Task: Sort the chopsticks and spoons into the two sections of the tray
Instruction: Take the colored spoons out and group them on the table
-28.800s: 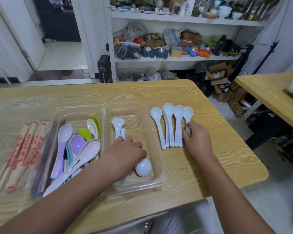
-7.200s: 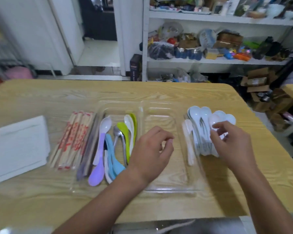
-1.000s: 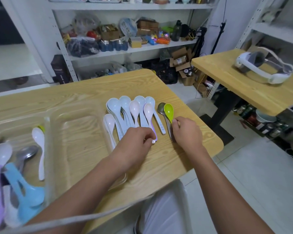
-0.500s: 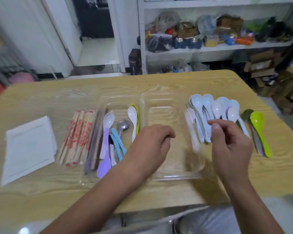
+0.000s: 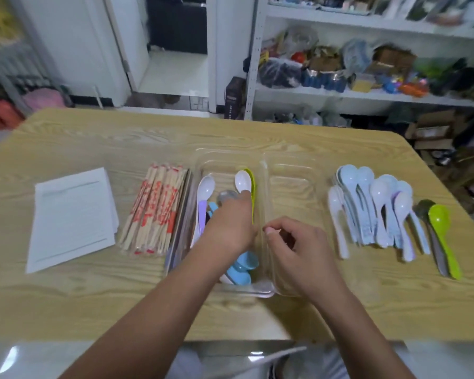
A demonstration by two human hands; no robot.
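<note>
A clear two-section tray (image 5: 290, 160) lies mid-table. Its left section holds several spoons: white spoons (image 5: 206, 187), a purple one, blue ones (image 5: 242, 265), a metal one and a green one (image 5: 253, 192). My left hand (image 5: 229, 228) reaches down into that section, fingers on the spoons beside a white spoon (image 5: 242, 181); the hand hides its grip. My right hand (image 5: 298, 244) hovers over the bare right section by the divider, fingers loosely curled, holding nothing. Paper-wrapped chopsticks (image 5: 156, 209) lie left of the tray. A row of white spoons (image 5: 372, 212) lies on the table to the right.
A green spoon (image 5: 442, 231) and a dark metal spoon (image 5: 425, 210) lie at the far right of the row. White paper sheets (image 5: 71, 214) sit at the left. Cluttered shelves stand behind the table; the table's right edge is close to the spoons.
My left hand has moved left from the divider into the left section onto the spoons. My right hand has left the spoon row and come over the right section.
</note>
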